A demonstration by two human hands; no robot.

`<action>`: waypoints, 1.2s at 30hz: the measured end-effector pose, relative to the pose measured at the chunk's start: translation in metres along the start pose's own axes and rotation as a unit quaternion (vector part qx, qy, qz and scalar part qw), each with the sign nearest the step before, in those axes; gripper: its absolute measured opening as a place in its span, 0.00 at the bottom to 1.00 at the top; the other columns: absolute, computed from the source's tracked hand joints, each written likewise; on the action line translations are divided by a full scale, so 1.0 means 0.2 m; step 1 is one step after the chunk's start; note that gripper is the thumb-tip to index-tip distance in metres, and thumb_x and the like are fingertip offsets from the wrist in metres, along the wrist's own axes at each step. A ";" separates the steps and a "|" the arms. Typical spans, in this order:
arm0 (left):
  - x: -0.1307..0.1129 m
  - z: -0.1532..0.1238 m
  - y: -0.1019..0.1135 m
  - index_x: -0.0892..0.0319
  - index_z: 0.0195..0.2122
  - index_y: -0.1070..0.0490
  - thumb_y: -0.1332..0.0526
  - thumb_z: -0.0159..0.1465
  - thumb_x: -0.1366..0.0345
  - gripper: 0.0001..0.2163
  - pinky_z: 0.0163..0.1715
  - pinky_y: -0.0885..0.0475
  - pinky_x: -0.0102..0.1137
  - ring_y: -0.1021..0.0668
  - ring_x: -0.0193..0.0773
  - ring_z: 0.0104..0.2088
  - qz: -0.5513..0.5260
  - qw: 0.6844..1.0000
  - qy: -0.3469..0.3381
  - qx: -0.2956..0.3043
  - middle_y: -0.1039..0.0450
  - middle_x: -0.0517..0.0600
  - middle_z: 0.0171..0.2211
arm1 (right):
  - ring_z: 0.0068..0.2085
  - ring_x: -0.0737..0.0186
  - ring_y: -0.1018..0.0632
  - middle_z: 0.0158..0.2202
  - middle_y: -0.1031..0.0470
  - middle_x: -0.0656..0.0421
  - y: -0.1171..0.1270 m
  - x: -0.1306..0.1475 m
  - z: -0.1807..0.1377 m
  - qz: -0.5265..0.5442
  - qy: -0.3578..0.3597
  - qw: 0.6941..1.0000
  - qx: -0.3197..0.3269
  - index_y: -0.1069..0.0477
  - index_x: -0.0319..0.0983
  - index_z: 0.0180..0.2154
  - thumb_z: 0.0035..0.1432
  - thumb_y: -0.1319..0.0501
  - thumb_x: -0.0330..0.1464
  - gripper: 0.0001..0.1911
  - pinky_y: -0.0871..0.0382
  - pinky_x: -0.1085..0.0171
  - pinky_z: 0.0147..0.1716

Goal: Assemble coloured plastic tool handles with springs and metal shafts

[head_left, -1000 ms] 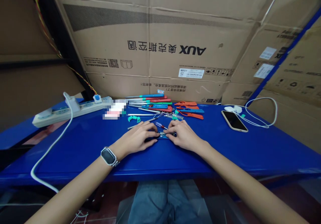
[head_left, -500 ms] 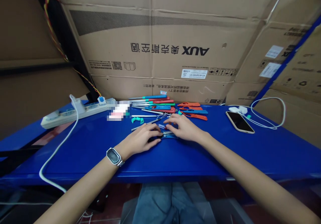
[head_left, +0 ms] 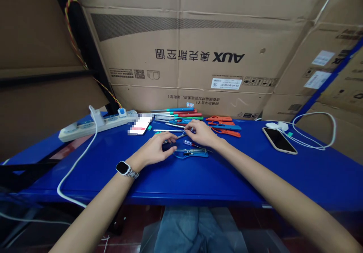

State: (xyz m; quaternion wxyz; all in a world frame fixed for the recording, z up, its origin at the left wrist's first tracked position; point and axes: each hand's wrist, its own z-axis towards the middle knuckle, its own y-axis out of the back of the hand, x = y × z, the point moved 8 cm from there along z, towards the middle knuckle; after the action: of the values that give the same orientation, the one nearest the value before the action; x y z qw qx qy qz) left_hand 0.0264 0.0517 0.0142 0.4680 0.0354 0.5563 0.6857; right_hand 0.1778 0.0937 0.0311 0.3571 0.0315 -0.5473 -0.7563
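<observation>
My left hand [head_left: 159, 148] hovers over the desk with its fingers curved and the thumb apart, open. Beneath its fingertips lies a thin grey rod, partly hidden. Beyond it my right hand [head_left: 202, 132] has thumb and fingertips pinched at a thin silvery wire piece [head_left: 184, 134], mostly covered by the fingers. Just in front of the hands lies a blue plastic handle half [head_left: 198, 154] with metal parts inside it, untouched. Between it and my right hand is a small screwdriver [head_left: 187, 143] with a clear, purplish handle and a red collar.
Several blue, red and green handled tools [head_left: 181, 114] lie at the back. Orange and blue handle halves [head_left: 227, 126] are to their right. A phone [head_left: 279, 140] and white cable lie farther right. On the left are a power strip [head_left: 85, 128] and another phone [head_left: 141, 124]. Cardboard [head_left: 181, 67] stands behind.
Both hands have moved off the blue handle half, which is now uncovered. My right hand has shifted back to the wire piece; my left hand has lifted and drawn left. The view has turned slightly left.
</observation>
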 end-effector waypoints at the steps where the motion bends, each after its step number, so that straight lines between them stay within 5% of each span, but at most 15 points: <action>1: 0.01 -0.01 0.00 0.57 0.47 0.26 0.37 0.63 0.57 0.14 0.48 0.27 0.38 0.22 0.44 0.45 -0.003 1.000 0.004 0.010 0.24 0.52 0.45 | 0.40 0.59 0.25 0.38 0.24 0.55 0.00 0.02 -0.02 0.010 0.011 1.000 0.000 0.23 0.39 0.36 0.60 0.39 0.28 0.06 0.34 0.61 0.41; 11: 0.06 -0.09 0.02 0.56 0.43 0.23 0.37 0.60 0.64 0.10 0.41 0.27 0.33 0.22 0.41 0.40 0.019 0.997 0.027 0.072 0.23 0.51 0.41 | 0.46 0.56 0.26 0.41 0.24 0.56 -0.10 0.23 -0.20 0.043 0.089 0.992 0.075 0.24 0.41 0.42 0.62 0.37 0.36 0.08 0.37 0.56 0.47; 27: 0.06 -0.09 -0.03 0.52 0.49 0.21 0.43 0.69 0.65 0.13 0.45 0.29 0.33 0.24 0.40 0.41 0.010 0.996 -0.006 0.092 0.26 0.52 0.43 | 0.42 0.60 0.24 0.39 0.22 0.57 -0.19 0.22 -0.19 0.080 0.086 0.990 0.081 0.22 0.41 0.40 0.63 0.39 0.27 0.08 0.38 0.57 0.46; 36: 0.00 -0.11 -0.03 0.57 0.41 0.20 0.46 0.71 0.65 0.13 0.39 0.30 0.33 0.24 0.39 0.37 0.069 0.995 -0.028 0.070 0.27 0.54 0.40 | 0.36 0.64 0.23 0.38 0.22 0.58 -0.20 0.20 -0.19 0.108 0.085 0.988 0.064 0.20 0.40 0.39 0.61 0.39 0.26 0.08 0.35 0.60 0.45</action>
State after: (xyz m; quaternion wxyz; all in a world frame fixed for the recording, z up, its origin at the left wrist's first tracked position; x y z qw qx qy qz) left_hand 0.0175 0.0352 0.0005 0.4313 0.1256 0.5856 0.6747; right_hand 0.1442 0.0467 -0.0042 0.4787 0.0591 -0.5629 -0.6711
